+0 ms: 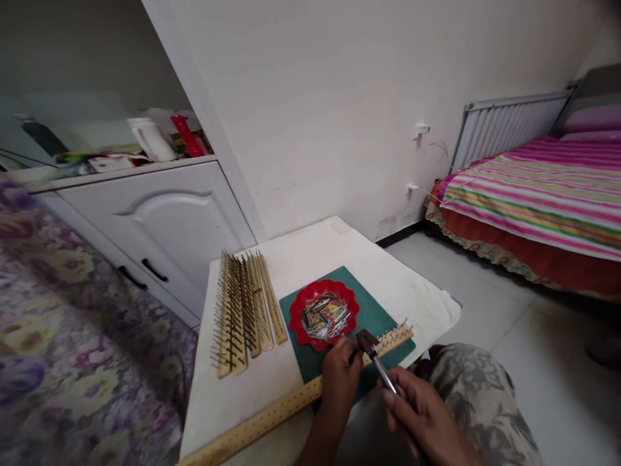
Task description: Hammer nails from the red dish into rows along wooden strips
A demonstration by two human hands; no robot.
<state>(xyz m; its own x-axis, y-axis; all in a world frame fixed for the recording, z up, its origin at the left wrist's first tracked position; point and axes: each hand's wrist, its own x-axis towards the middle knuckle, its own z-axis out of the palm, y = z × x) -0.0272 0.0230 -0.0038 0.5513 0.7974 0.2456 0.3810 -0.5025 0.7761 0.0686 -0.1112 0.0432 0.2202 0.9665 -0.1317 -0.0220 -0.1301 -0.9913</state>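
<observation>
My right hand [421, 414] is wrapped round the metal handle of a small hammer [372, 350], whose dark head hovers just over a long wooden strip [272, 414]. The strip lies slanted across a green mat [373, 315] and has several nails standing at its far end. My left hand [341, 380] rests on the strip with fingers pinched close under the hammer head; what they pinch is too small to make out. A red scalloped dish [324, 315] full of loose nails sits on the mat just beyond my hands.
Several finished nail-studded wooden strips [245, 314] lie side by side on the white cloth-covered table [310, 259]. A white cabinet [160, 226] stands at left, a floral bedspread [72, 323] at far left, a striped bed [538, 194] and radiator [504, 123] at right.
</observation>
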